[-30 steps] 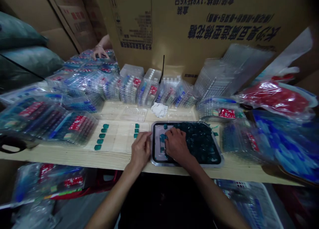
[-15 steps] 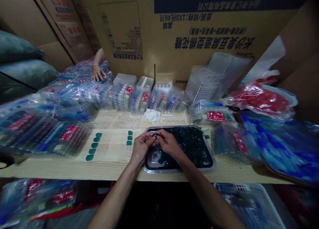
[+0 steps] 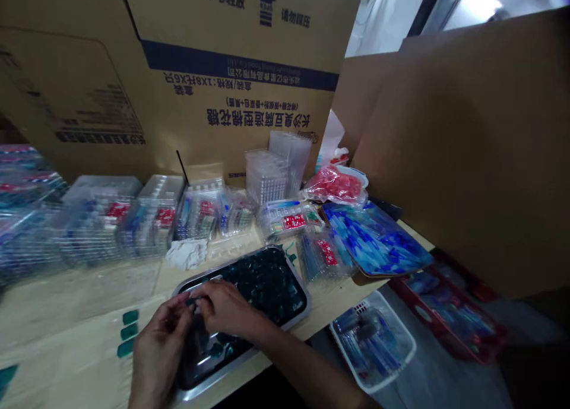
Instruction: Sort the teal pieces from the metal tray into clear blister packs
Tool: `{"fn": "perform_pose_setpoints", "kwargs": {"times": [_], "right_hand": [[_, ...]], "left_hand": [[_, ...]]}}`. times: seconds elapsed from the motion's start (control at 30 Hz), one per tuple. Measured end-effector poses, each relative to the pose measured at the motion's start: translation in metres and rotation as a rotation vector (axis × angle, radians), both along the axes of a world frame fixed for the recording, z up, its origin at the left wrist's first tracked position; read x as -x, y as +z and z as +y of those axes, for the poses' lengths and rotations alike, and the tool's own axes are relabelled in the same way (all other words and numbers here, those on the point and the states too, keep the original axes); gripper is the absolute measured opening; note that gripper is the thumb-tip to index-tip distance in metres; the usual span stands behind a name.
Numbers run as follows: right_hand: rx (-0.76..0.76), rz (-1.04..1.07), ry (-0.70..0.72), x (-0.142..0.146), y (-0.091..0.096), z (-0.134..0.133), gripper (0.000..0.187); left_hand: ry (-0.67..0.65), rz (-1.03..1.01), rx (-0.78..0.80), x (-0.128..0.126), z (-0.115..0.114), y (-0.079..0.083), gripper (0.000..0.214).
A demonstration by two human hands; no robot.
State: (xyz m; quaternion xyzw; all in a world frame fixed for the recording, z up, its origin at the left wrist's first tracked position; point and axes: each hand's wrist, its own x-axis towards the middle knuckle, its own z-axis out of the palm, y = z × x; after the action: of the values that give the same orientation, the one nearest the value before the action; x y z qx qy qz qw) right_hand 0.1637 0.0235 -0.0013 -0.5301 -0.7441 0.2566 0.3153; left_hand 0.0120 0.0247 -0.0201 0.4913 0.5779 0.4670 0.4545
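Head view, blurred at the edges. Your left hand [image 3: 157,345] and right hand [image 3: 228,309] meet fingertip to fingertip above the near-left end of the metal tray [image 3: 306,305]. Both hands are curled, thumb and forefingers drawn in tight, and pinched between them is one small teal piece [image 3: 192,302]. You cannot tell from this view which hand bears more of it. The piece is held clear of the tray floor, just above it. The far half of the tray holds a heap of loose teal pieces [image 3: 267,281]; the near half is mostly bare and dark. Left of your left hand, a column of three set-out teal pieces [image 3: 128,333] lies flat on the wooden table [image 3: 327,302]. A crumpled white cloth [image 3: 187,253] sits just beyond the tray. Behind it runs a row of clear filled packs [image 3: 107,225]. To the right lie a blue bag [image 3: 376,240] and a red bag [image 3: 336,184], and a white basket [image 3: 374,341] sits below the table edge.
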Motion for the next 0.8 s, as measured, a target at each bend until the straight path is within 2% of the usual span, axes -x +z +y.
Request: {"fn": "perform_pose_setpoints", "kwargs": {"times": [0.07, 0.2, 0.3, 0.37, 0.43, 0.53, 0.6, 0.67, 0.73, 0.8], "right_hand": [[0.028, -0.011, -0.025, 0.0, 0.003, -0.003, 0.025], [0.121, 0.049, -0.029, 0.002, 0.002, -0.007, 0.028], [0.245, 0.224, -0.058, 0.004, -0.006, -0.005, 0.022], [0.275, 0.362, -0.044, 0.004, -0.011, -0.003, 0.014], [0.251, 0.439, -0.023, 0.003, -0.014, -0.002, 0.011], [0.154, 0.427, -0.055, 0.002, -0.013, -0.006, 0.008], [0.077, 0.376, -0.061, 0.004, -0.01, -0.011, 0.005], [0.025, 0.32, -0.072, 0.008, -0.006, -0.016, 0.012], [0.004, 0.248, -0.094, 0.013, -0.004, -0.02, 0.021], [-0.002, 0.161, -0.094, 0.017, -0.003, -0.023, 0.023]], "left_hand": [[-0.053, 0.079, -0.04, 0.001, -0.001, -0.004, 0.052], [-0.095, 0.03, -0.076, -0.001, -0.006, -0.005, 0.05], [-0.134, 0.095, -0.198, -0.001, -0.011, 0.0, 0.04], [-0.159, 0.181, -0.289, -0.001, -0.014, 0.005, 0.033], [-0.189, 0.181, -0.313, 0.0, -0.017, 0.009, 0.029], [-0.201, -0.013, -0.218, -0.002, -0.021, 0.012, 0.029], [-0.141, -0.177, -0.136, -0.004, -0.024, 0.012, 0.033], [-0.068, -0.282, -0.096, -0.006, -0.025, 0.01, 0.039], [-0.028, -0.297, -0.113, -0.007, -0.027, 0.008, 0.042], [-0.006, -0.243, -0.17, -0.006, -0.029, 0.006, 0.04]]}}
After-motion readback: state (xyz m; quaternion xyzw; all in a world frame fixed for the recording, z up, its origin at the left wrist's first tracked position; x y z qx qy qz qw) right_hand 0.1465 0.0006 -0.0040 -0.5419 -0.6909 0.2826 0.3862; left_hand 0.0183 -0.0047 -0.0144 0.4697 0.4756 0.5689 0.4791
